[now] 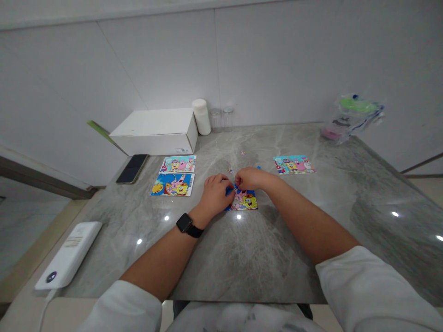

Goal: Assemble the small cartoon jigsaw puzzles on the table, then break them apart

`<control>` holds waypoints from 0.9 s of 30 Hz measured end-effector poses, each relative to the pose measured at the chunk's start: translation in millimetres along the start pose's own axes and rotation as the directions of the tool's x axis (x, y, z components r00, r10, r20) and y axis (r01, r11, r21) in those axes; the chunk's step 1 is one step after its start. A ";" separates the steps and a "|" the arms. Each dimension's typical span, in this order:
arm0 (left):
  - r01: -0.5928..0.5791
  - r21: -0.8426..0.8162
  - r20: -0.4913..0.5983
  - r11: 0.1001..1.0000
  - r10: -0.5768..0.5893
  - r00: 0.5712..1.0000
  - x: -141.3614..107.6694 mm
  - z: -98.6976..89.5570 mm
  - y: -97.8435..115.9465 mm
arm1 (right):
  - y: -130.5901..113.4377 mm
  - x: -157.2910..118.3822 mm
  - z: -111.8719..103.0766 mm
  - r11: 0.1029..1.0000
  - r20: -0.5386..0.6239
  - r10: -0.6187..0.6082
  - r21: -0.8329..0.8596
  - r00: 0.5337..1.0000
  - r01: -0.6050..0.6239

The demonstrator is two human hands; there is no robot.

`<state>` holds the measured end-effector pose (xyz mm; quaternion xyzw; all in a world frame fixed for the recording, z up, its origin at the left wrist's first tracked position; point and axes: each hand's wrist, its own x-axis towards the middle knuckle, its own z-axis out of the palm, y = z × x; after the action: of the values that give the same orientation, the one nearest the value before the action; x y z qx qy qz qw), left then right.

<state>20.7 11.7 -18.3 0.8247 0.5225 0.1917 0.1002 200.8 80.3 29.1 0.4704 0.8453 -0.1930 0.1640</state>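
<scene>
A small colourful cartoon jigsaw puzzle point(249, 201) lies flat on the grey table in front of me. My left hand point(217, 193) rests over its left side, fingers apart and thumb on the edge, covering part of the picture. At the upper edge, my right hand point(249, 179) is closed in a pinch, fingertips down against the puzzle; whatever they hold is hidden. Beyond the hands lie small loose pieces: one multicoloured piece point(229, 170), a pinkish piece point(242, 152) and a blue piece point(259, 167) by my right wrist.
Two cartoon cards point(178, 164) lie left, another card point(294, 164) right. Behind stand a white box point(152, 133), a white bottle point(201, 117) and two clear glasses point(227, 120). A phone point(133, 168), a power bank point(69, 256) with cable and a plastic bag point(349, 119) flank the table.
</scene>
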 end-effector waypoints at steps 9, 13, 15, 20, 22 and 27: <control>-0.006 0.043 0.127 0.999 0.001 0.992 9.5 -6.2 3.5 | 1.2 -4.9 -4.1 0.999 0.018 -0.038 -0.002 0.999 0.038; -0.018 0.026 0.126 0.999 0.015 0.992 8.7 -6.5 1.3 | 0.5 -8.5 -5.4 0.998 -0.005 -0.069 -0.001 0.998 0.069; -0.024 0.012 0.108 1.000 0.023 0.994 7.2 -5.4 -1.0 | 0.7 -8.4 -4.6 0.997 -0.001 -0.077 0.002 0.997 0.077; -0.040 -0.020 0.078 0.999 0.042 0.996 3.6 -1.1 -5.5 | 1.6 -5.5 -1.9 0.999 -0.007 -0.053 -0.005 0.999 0.053; -0.051 -0.020 0.076 0.999 0.052 0.996 3.1 0.0 -6.1 | 2.1 -4.1 -1.2 0.999 0.000 -0.036 0.009 0.999 0.036; -0.075 -0.032 0.077 0.997 0.077 0.994 3.5 1.2 -6.0 | 2.9 -2.8 -0.3 1.000 0.027 -0.020 0.022 0.999 0.019</control>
<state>17.6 17.5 -20.8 0.8495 0.4834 0.1704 0.1253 204.7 79.9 30.1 0.4611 0.8455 -0.2101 0.1684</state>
